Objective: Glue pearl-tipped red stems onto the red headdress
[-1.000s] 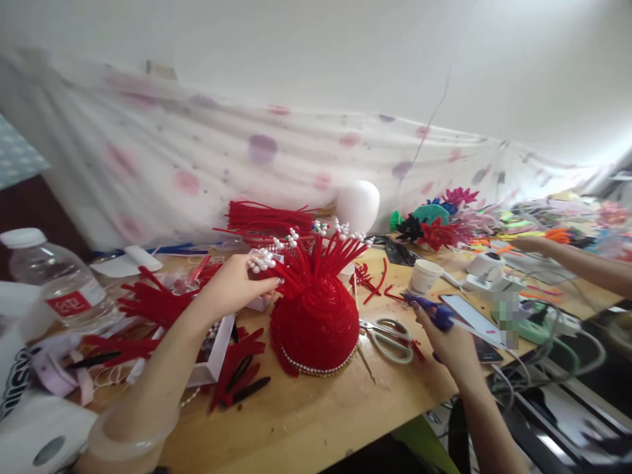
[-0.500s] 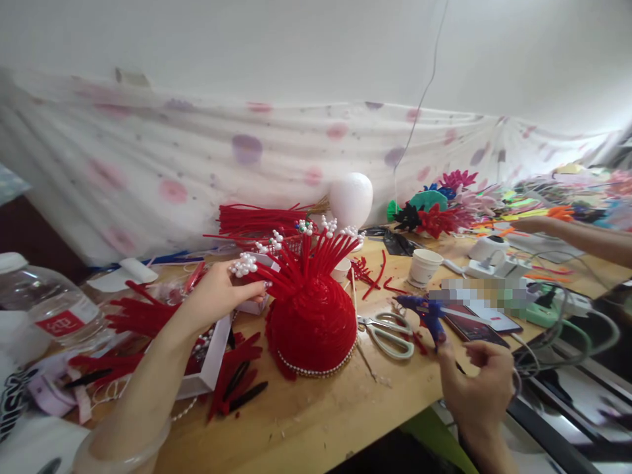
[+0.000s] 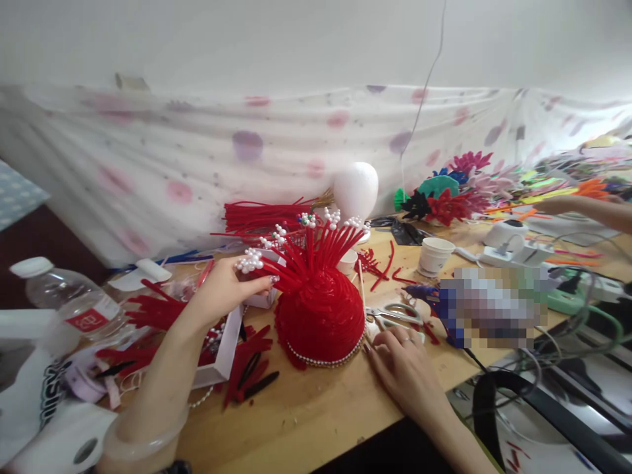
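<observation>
A red dome-shaped headpiece (image 3: 320, 316) stands on the table, its lower edge trimmed with a string of small beads. From its top fan red fuzzy stems (image 3: 316, 253) tipped with white bead clusters. My left hand (image 3: 230, 286) pinches stems on the left side, beside one white cluster (image 3: 250, 261). Low at the dome's right edge, my right hand (image 3: 402, 368) rests with fingers stretched out over the table, a ring on one. It covers part of the scissors (image 3: 395, 315). Whether its fingertips touch the thin stick seen there earlier is hidden. A blue glue gun (image 3: 423, 293) lies beyond.
A white foam head (image 3: 356, 191), red stem bundle (image 3: 266, 217) and paper cup (image 3: 435, 257) stand behind. Left are a white box (image 3: 222, 362) and plastic bottle (image 3: 74, 296). Cables and power strips (image 3: 518, 250) crowd the right, near another person's arm (image 3: 587, 209).
My right hand has moved left from beside the glue gun to the dome's lower right edge. The left hand keeps its hold on the stems. The whole view has shifted slightly.
</observation>
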Action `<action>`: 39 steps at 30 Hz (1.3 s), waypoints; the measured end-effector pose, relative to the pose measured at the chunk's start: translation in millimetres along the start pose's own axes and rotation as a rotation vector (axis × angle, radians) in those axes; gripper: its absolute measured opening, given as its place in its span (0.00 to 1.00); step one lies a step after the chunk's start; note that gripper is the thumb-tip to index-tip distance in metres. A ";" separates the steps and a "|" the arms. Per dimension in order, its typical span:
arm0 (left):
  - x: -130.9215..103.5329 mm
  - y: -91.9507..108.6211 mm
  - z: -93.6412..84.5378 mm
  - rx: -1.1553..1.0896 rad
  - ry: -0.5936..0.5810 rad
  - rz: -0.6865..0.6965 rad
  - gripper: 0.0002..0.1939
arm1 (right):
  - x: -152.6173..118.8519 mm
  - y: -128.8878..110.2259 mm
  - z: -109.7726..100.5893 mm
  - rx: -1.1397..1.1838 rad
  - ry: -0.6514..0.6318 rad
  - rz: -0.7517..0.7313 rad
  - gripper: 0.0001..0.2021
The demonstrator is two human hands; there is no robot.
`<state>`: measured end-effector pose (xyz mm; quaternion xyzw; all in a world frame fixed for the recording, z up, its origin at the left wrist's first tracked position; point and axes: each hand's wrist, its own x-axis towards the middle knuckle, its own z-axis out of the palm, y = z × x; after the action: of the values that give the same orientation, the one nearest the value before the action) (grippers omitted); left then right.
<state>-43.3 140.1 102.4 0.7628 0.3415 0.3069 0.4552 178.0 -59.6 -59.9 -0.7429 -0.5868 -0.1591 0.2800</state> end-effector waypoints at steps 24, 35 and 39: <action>0.6 -1.6 -0.1 0.138 0.023 0.082 0.12 | -3.2 -2.9 -8.8 -0.009 -0.057 0.203 0.16; -3.8 8.5 5.2 0.088 0.052 0.035 0.08 | -4.7 -2.7 -9.4 -0.011 0.017 0.218 0.16; -2.9 6.4 3.8 0.119 0.057 0.053 0.08 | -5.5 -0.4 -3.4 -0.039 0.032 0.183 0.17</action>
<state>-40.5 133.7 106.2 0.7882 0.3517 0.3196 0.3911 176.5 -65.9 -60.3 -0.7961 -0.5088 -0.1563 0.2881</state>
